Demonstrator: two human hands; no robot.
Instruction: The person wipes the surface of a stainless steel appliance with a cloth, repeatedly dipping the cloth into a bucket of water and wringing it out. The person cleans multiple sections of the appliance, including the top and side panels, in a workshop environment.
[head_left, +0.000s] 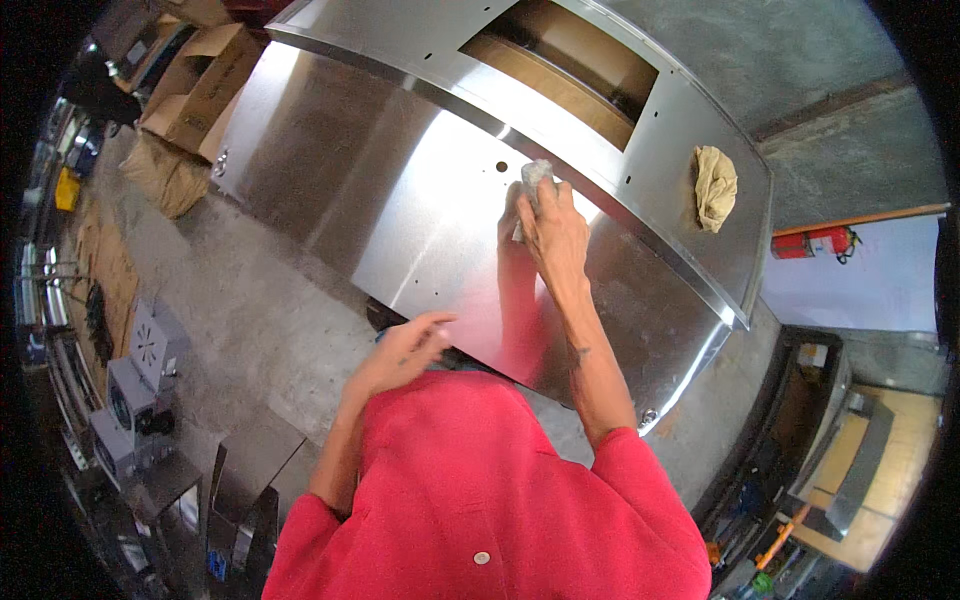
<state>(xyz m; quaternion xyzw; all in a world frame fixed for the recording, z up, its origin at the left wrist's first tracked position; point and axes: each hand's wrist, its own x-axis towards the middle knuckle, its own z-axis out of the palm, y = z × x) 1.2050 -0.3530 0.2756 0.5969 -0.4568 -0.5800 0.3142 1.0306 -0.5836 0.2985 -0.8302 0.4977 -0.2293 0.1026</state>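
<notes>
My right hand (556, 232) presses a crumpled whitish cloth (536, 175) against a large shiny stainless steel panel (400, 215), close to a small round hole in it. Its fingers are bent over the cloth, and the arm reaches across the panel. Near the panel's front edge hangs my left hand (408, 350), holding nothing, its fingers stretched out and a little blurred. Behind the panel rises a metal section with a rectangular opening (565, 75). On that section's right part lies a wadded beige cloth (715, 188).
Cardboard boxes (195, 95) stand at the back left. Grey metal housings (130, 400) and dark sheet parts (250, 465) sit on the floor at left. A red fire extinguisher (815, 243) is at the right wall, above black frames (780, 420) and a wooden board (905, 450).
</notes>
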